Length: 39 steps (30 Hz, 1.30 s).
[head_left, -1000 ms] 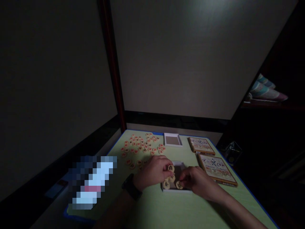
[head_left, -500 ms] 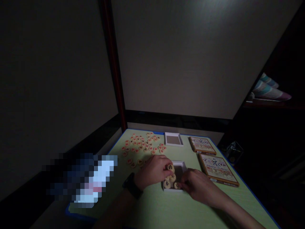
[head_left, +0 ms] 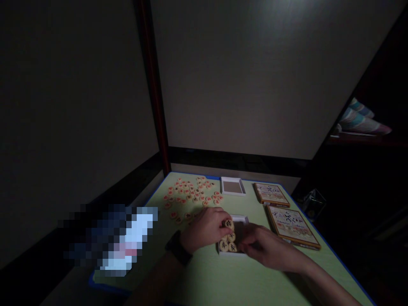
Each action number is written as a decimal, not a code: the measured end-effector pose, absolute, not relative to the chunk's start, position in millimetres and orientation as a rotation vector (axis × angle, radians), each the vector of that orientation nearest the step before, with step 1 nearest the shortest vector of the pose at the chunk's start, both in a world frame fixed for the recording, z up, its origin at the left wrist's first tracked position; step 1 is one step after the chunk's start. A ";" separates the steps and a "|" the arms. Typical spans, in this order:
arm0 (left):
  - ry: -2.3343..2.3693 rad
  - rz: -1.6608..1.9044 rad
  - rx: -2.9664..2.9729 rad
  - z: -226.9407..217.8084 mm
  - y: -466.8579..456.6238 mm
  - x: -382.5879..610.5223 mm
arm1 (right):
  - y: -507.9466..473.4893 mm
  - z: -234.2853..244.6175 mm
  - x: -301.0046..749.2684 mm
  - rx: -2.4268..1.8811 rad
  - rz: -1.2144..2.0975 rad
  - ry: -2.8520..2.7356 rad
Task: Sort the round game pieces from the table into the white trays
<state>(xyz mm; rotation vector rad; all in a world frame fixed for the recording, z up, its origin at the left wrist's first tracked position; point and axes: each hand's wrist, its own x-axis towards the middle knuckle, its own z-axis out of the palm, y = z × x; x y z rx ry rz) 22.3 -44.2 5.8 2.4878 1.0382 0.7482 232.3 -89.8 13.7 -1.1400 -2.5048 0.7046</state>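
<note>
Round wooden pieces (head_left: 227,244), a handful of them, sit packed in the near corner of a small white box (head_left: 245,219), right between both hands. The left hand (head_left: 204,229) is closed in a fingertip pinch on one more, the held piece (head_left: 228,223), just above the ones in the box. The right hand (head_left: 266,250) is curled at the box's right side with its fingertips down by the nearest pieces. It's too dark to say whether it's gripping one or only touching.

Beyond the left hand there's a whole scatter of loose pieces (head_left: 191,195) on the green table (head_left: 207,276), and further out an empty white box (head_left: 233,186). Past the right hand lie a nearer printed lid (head_left: 292,226) and a farther printed lid (head_left: 271,194), with a glass cup (head_left: 314,204) off by the table's right edge.

What I'd worry about: that pinch is fingertips only, so the held piece could slip and knock the packed ones askew. The small white box looks light, so a nudge from either hand could slide it or spill pieces. And in this light the markings would be easy to misread.
</note>
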 end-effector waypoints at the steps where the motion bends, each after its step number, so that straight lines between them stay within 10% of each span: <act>1: 1.039 0.741 2.490 6.3 -44.5 22.2 | -89.2 14.2 232.3 -1.143 0.703 -2.503; 21: 0.909 0.579 2.402 17.6 -40.6 4.3 | -80.1 5.6 226.8 -1.383 1.318 -1.903; 39: 0.990 0.345 2.473 5.3 -32.4 -9.8 | -94.3 9.7 226.1 -1.425 0.736 -2.395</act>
